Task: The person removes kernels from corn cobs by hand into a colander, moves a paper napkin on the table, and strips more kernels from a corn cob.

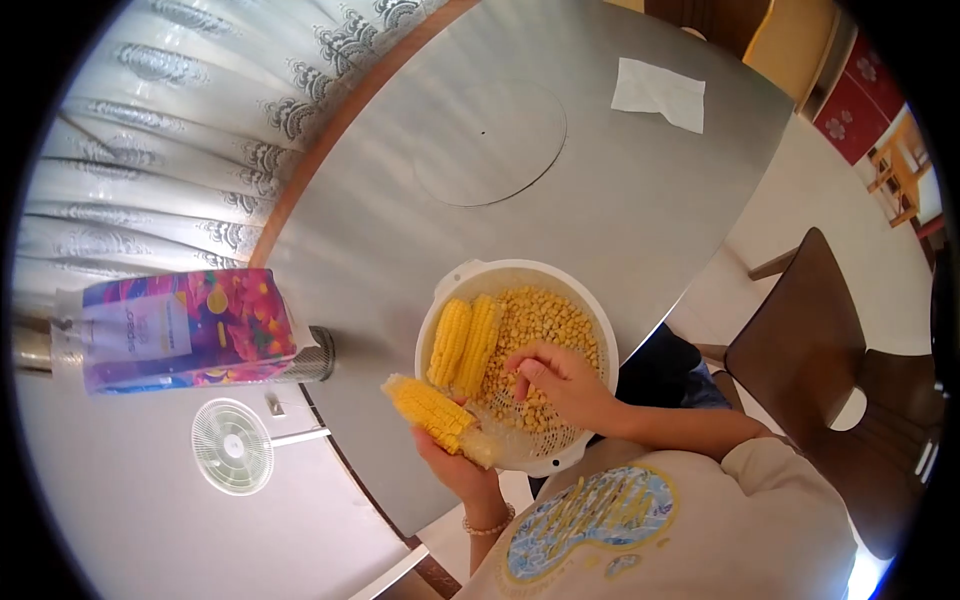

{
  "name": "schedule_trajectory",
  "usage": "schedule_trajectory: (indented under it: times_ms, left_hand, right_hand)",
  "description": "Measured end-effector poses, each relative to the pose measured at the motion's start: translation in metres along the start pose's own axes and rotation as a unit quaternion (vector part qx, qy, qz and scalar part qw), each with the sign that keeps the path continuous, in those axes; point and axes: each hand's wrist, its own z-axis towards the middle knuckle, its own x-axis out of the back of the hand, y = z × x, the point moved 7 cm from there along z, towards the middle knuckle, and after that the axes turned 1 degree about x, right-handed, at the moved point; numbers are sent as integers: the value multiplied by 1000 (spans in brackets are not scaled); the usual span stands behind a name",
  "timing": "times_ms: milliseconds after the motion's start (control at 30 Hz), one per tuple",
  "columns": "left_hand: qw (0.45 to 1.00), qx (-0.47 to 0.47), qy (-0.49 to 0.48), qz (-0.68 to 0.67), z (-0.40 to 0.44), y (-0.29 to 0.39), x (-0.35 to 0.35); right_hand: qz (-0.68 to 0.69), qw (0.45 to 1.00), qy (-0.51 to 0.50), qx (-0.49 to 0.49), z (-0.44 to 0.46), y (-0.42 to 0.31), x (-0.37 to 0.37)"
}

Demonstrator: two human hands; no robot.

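Observation:
My left hand [458,465] is wrapped round an ear of corn [428,408], tilted over the near-left rim of a white colander [597,305]. Part of this cob is stripped to pale core at its lower end. Above the colander is my right hand [560,380], its fingers curled in; whatever they hold, if anything, is hidden. Inside the colander lie loose corn kernels [545,318], mostly along the far and right side. Two more ears, one corn cob [450,340] and another corn cob [479,345], rest side by side at its left.
The colander stands on a grey table [370,240] with a round inset disc [490,145]. A white tissue [658,95] lies at the far right. To the left are a colourful tissue pack [190,330] and a white fan [232,446]. Brown chairs [800,320] stand at right.

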Motion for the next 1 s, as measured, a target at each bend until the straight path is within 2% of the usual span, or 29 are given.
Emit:
schedule_trajectory:
  times_ms: [33,167,233,267,333,367,433,467,500,533,567,600,633,667,733,867,900,933,1000]
  left_hand:
    - [1000,0,3,-9,0,1,-1]
    - [998,18,47,-34,6,-2,1]
    - [997,26,59,-34,7,-6,5]
    - [998,14,56,-28,8,-6,7]
    - [998,3,57,-23,8,-4,11]
    - [998,-3,56,-18,7,-2,13]
    - [998,-6,58,-14,8,0,18]
    - [999,-10,50,-13,8,0,18]
    - [999,-12,42,-12,9,-1,18]
    - [999,-8,43,-14,9,-3,17]
    - [998,-8,54,-27,9,-5,17]
    - [997,-9,65,-40,10,-8,17]
    - [997,-5,66,-43,10,-10,18]
    - [998,-23,53,-17,11,-11,19]
    - [998,-41,43,7,10,-12,20]
    - [996,-74,34,40,9,-8,18]
    - [995,-80,33,41,8,-7,18]
    - [995,-81,34,40,8,-6,18]
    - [997,-66,35,35,7,-7,17]
  right_hand:
    - [39,998,46,27,0,-4,5]
    - [-8,999,37,40,-3,-9,-8]
    - [-11,999,31,-25,-7,-8,-15]
    - [-18,999,29,-26,-5,-5,-14]
    - [89,990,105,-16,-5,3,3]
    - [85,991,103,-18,-4,3,6]
    - [46,990,128,44,-1,-11,19]
    - [44,990,128,41,0,-15,22]
    - [-126,987,93,41,0,-24,19]
    - [-292,954,53,41,1,-29,15]
    - [-294,954,53,37,1,-28,16]
    - [-431,898,-48,70,1,-28,1]
    - [-553,814,-149,100,-2,-22,-13]
    - [-554,813,-151,96,0,-18,-12]
    - [-690,636,-323,125,-6,14,-27]
    - [-690,620,-349,133,1,31,-31]
    - [-702,601,-363,119,2,38,-33]
    - [-714,582,-375,105,3,43,-35]
    - [-717,579,-374,105,5,44,-38]
